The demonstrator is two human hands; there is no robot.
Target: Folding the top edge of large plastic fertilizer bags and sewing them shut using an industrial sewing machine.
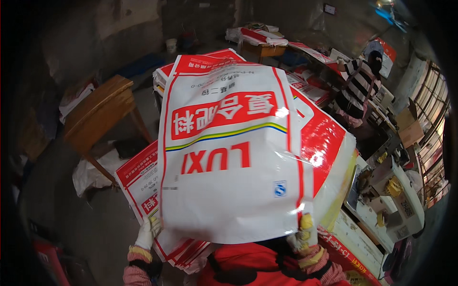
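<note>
A large white woven sack with red print and a yellow, green and blue stripe spreads out in front of me, its far end over a pile. My left hand, in a white glove with a yellow cuff, is closed on the sack's near left corner. At the near right corner my right hand, gloved in white and yellow, is closed on the edge. Under the held sack lie more red and white sacks, fanned out to both sides. The fingertips of both hands are partly hidden by the sack.
To the right stands a pale sewing machine on a worktable. A wooden table is at the left, with white sacking on the floor below. A person in a striped top works at the far right, near more sacks. Barred windows line the right wall.
</note>
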